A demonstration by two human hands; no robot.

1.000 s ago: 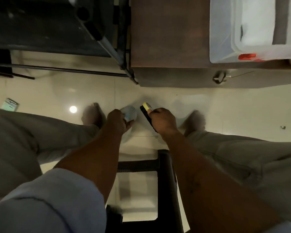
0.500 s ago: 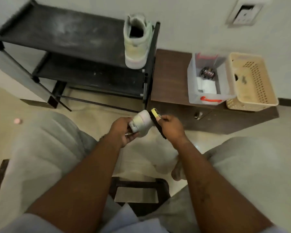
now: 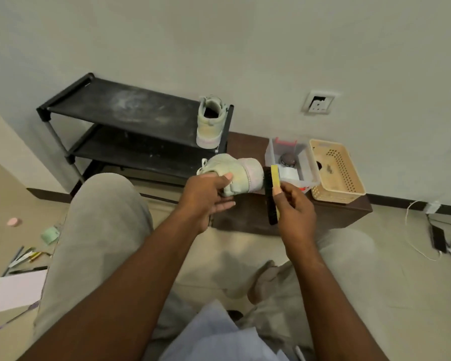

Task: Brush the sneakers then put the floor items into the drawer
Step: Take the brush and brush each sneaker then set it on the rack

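Here we see our left hand (image 3: 206, 194) curled around a pale green sneaker (image 3: 235, 173), held in the air with its sole end turned right. Our right hand (image 3: 294, 209) pinches a yellow-backed brush (image 3: 270, 204), its black bristles against that sole. The second sneaker (image 3: 210, 123) stands on the black shoe rack (image 3: 130, 108) beyond. Pens (image 3: 24, 256) and paper (image 3: 18, 290) lie on the floor to our left.
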